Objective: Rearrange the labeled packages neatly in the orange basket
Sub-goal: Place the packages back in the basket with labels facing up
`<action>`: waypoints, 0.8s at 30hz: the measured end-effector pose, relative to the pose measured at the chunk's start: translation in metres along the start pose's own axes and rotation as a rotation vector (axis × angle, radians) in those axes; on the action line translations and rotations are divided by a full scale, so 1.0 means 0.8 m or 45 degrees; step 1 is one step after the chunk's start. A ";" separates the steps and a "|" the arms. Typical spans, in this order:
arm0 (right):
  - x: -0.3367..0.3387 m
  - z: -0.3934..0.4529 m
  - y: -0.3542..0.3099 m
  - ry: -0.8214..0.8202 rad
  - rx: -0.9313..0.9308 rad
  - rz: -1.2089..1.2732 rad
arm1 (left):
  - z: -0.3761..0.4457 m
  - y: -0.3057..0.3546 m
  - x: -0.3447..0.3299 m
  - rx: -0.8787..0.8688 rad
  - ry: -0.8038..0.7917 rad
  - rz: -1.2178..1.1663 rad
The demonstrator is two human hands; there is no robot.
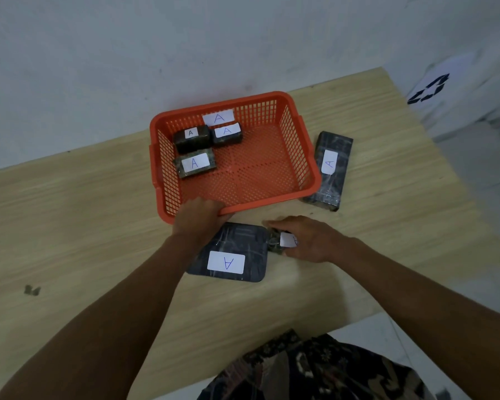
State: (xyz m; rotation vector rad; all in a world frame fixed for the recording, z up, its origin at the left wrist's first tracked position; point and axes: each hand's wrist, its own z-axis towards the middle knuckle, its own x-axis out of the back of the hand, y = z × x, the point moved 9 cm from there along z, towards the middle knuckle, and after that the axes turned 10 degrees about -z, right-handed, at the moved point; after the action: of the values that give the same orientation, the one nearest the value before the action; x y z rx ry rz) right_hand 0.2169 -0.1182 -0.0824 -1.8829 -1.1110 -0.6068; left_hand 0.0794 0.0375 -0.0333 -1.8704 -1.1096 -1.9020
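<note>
The orange basket (pixel 298 145) stands on the wooden table (pixel 70 226), with a white "A" label on its far wall. Three dark packages labelled "A" lie in its far left corner: one (pixel 191 138), one (pixel 227 134) and one (pixel 195 163). My left hand (pixel 198 216) grips the basket's near rim. My right hand (pixel 303 238) is closed on a small labelled package (pixel 280 241) just in front of the basket. A flat square package (pixel 231 252) lies beside it, partly under my left wrist. A long package (pixel 328 168) lies against the basket's right side.
A pale wall runs behind the table. The table's right edge drops to a light floor, where a white sheet with a black mark (pixel 429 89) lies. Patterned clothing (pixel 315 370) shows at the near edge.
</note>
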 end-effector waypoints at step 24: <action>0.169 0.046 0.029 0.793 -0.384 1.222 | -0.004 0.005 0.003 -0.025 0.037 -0.059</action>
State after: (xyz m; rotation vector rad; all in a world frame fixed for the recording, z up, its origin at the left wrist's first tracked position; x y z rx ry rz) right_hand 0.3025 -0.0300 -0.0118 -1.9829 0.3173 -0.7160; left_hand 0.0794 0.0336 -0.0290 -1.8367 -1.1393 -1.9656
